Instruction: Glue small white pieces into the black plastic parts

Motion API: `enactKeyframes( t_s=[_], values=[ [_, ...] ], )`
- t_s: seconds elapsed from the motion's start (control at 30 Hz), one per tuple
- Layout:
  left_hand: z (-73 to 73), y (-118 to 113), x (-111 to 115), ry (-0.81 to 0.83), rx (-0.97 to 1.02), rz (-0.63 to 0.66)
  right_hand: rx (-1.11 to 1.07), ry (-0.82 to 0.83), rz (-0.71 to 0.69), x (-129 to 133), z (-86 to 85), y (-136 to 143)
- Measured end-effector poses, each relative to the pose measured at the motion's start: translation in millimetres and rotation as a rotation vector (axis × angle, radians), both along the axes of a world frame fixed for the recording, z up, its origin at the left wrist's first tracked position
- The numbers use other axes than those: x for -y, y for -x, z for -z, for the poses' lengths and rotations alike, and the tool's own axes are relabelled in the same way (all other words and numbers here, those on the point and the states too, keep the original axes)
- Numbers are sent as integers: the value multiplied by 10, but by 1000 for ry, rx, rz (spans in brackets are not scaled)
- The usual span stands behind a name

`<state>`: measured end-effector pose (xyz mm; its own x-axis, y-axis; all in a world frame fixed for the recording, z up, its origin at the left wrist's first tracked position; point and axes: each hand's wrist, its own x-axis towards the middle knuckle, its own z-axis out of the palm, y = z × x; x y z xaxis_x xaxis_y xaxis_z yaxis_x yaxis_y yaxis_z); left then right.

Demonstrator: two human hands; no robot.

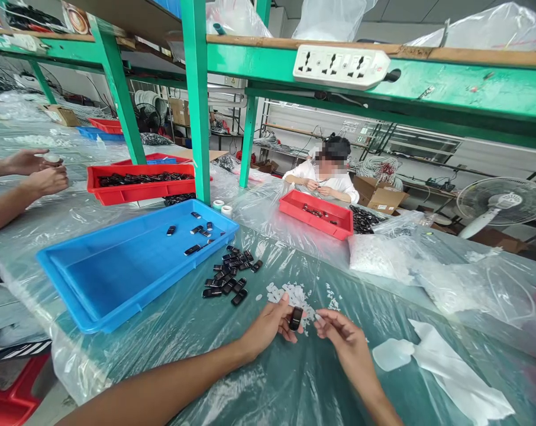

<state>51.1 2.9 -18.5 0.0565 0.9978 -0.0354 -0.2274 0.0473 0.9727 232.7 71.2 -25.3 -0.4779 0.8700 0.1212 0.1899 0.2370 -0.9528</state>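
Note:
My left hand holds a small black part between thumb and fingers, over the plastic-covered table. Close to its right, my right hand pinches a small whitish piece at its fingertips. The two hands are apart. Behind them lies a scattered pile of small white pieces. To the left of that pile, a heap of black parts rests on the table beside a long blue tray, which has several similar black parts at its far right end.
A white bottle and a white cloth lie at the right. Red trays stand farther back. Green posts rise behind the blue tray. A person sits opposite; another person's hands are at the left.

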Motion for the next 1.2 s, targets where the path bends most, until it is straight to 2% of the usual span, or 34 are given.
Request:
enactKeyframes(
  t_s=[0.2, 0.4, 0.5, 0.6, 0.7, 0.83, 1.07, 1.2],
  values=[
    [0, -119, 36, -8, -23, 69, -139, 215, 35, 104, 182, -137],
    [96, -152, 59, -55, -25, 185, -233, 288, 127, 159, 269, -181],
    [138, -160, 69, -71, -24, 241, -204, 235, 179, 237, 230, -190],
    [133, -164, 84, -78, -73, 284, -61, 96, 224, 334, 180, -179],
    [94, -157, 102, -98, -124, 295, 45, -28, 184, 400, 167, -170],
    [33, -132, 120, -153, -217, 293, 143, -49, 113, 426, 212, -184],
    [16, -112, 112, -234, -324, 268, 71, -114, 70, 435, 219, -163],
    [-11, -93, 106, -217, -263, 306, 7, -76, 70, 523, 177, -96]
  ],
)
